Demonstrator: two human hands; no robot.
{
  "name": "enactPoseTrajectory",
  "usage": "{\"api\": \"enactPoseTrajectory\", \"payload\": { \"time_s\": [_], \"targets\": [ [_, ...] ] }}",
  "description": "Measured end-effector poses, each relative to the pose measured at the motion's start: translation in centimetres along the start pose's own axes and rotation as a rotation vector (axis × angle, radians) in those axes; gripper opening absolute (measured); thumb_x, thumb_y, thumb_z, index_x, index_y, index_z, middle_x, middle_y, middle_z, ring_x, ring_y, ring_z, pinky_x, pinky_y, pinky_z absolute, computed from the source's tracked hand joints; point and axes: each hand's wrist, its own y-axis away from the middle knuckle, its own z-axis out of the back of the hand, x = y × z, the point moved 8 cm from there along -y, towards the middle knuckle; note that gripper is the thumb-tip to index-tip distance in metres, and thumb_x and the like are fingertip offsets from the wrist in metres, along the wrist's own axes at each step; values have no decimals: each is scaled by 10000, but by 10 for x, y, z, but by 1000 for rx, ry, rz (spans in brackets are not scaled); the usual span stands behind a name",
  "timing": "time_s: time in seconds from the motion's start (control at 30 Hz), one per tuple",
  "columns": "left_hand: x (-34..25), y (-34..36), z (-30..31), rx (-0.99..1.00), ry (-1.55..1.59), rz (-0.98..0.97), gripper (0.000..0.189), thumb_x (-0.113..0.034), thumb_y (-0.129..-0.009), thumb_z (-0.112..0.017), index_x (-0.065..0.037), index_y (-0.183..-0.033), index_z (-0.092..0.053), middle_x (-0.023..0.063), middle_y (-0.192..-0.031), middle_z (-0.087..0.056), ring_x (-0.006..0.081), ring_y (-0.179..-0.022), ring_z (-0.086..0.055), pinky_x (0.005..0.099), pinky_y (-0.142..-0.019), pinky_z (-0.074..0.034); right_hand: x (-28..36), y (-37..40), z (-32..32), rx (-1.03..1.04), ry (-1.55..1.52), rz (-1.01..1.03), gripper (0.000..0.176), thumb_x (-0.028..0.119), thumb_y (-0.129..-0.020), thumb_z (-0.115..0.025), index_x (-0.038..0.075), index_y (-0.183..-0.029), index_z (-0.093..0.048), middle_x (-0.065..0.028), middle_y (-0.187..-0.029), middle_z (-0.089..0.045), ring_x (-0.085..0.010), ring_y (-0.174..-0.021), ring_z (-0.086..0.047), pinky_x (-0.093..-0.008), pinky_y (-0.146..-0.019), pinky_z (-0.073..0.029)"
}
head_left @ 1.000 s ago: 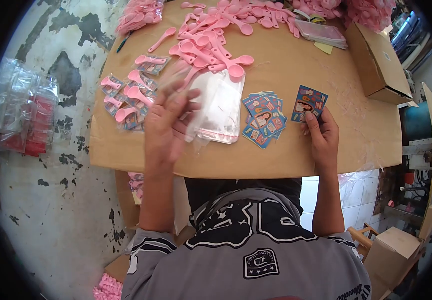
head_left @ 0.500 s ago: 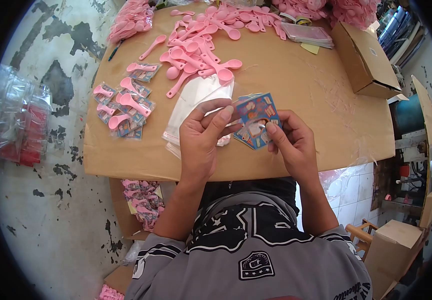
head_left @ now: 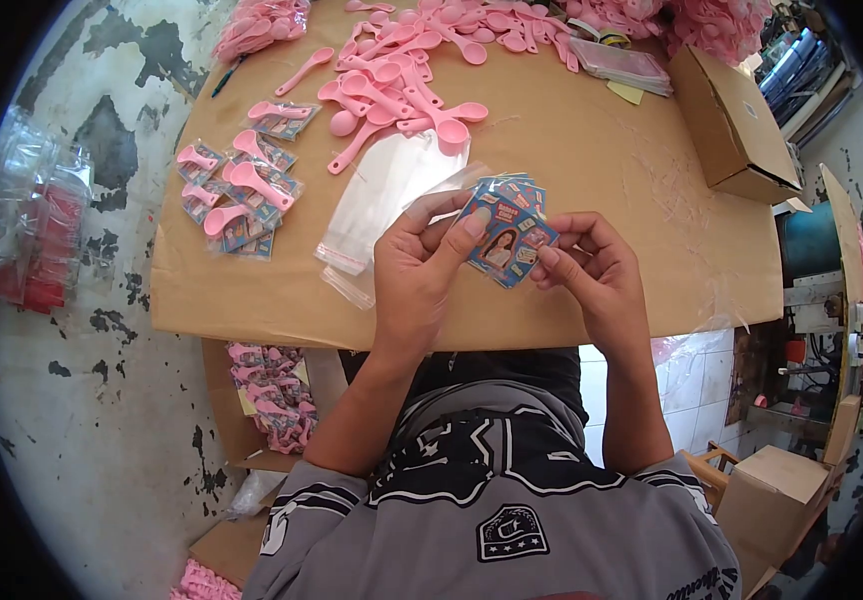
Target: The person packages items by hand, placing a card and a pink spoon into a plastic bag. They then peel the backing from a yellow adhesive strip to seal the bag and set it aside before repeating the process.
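Several small blue printed cards (head_left: 505,238) are held in a loose fan over the table, a portrait on the front one. My left hand (head_left: 430,250) grips them at their left side, thumb on top. At the right edge, my right hand (head_left: 592,262) pinches the cards between thumb and fingers. Beneath and left of my left hand lie clear plastic bags (head_left: 377,195) in a stack. Pink spoons (head_left: 392,85) are heaped beyond the bags. Farther left, bagged cards with pink spoons on them (head_left: 252,190) lie in a group.
The brown-covered table (head_left: 692,270) bears an open cardboard box (head_left: 732,125) at right, near clear plastic cases (head_left: 620,66). Bags of pink spoons line the far edge. Below the table's left front, a box (head_left: 227,405) holds packed pink items. Red-and-clear packaging (head_left: 37,220) lies at far left.
My left hand has closed on the cards, which it was beside before. The cards have turned and fanned out, showing a portrait on the front one. The view has shifted slightly.
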Motion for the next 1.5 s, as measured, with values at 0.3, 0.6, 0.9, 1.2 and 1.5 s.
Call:
{"api": "enactPoseTrajectory", "payload": {
  "time_s": [0.3, 0.6, 0.9, 1.2, 1.5],
  "targets": [
    [16, 3, -12, 36, 13, -7, 225, -85, -1000, -729, -2, -1206, -695, 60, -1102, -762, 100, -974, -700, 267, -876, -549, -10, 0, -28, -108, -212, 137, 149, 92, -1026, -696, 12, -1106, -598, -38, -955, -679, -96, -835, -661, -253, -758, -543],
    [7, 11, -15, 12, 38, -108, 352, -92, -1057, -640, 21, -1389, -608, 124, -1300, -688, 151, -1144, -662, 315, -973, -541, -21, -4, -30, -44, -152, 33, 132, 124, -1034, -697, 15, -1073, -634, -24, -908, -687, -78, -758, -641, -249, -709, -527],
    [-13, -6, -17, 23, 418, -176, 520, -60, -1070, -537, -98, -1572, -407, 231, -1424, -605, 328, -1327, -609, 501, -1117, -525, -20, 4, -48, -57, -282, 0, 145, 96, -1000, -727, 29, -1084, -631, -36, -945, -711, -64, -755, -639, -226, -639, -513],
    [-4, -3, -33, 76, 528, -53, 423, -71, -1083, -562, -23, -1486, -441, 99, -1037, -672, 172, -941, -671, 316, -862, -584, -31, -2, -41, -71, -168, 58, 192, 37, -955, -762, 59, -1053, -599, -3, -1048, -657, -51, -855, -592, -233, -678, -498],
    [5, -6, -3, -93, 539, -16, 315, -184, -1091, -608, -28, -1356, -540, 42, -911, -610, 132, -823, -628, 317, -808, -584, 41, 23, -67, 116, 843, 726, 492, -73, -753, -819, 136, -1196, -778, -54, -947, -510, -173, -769, -567, -272, -633, -471]
  ]
}}
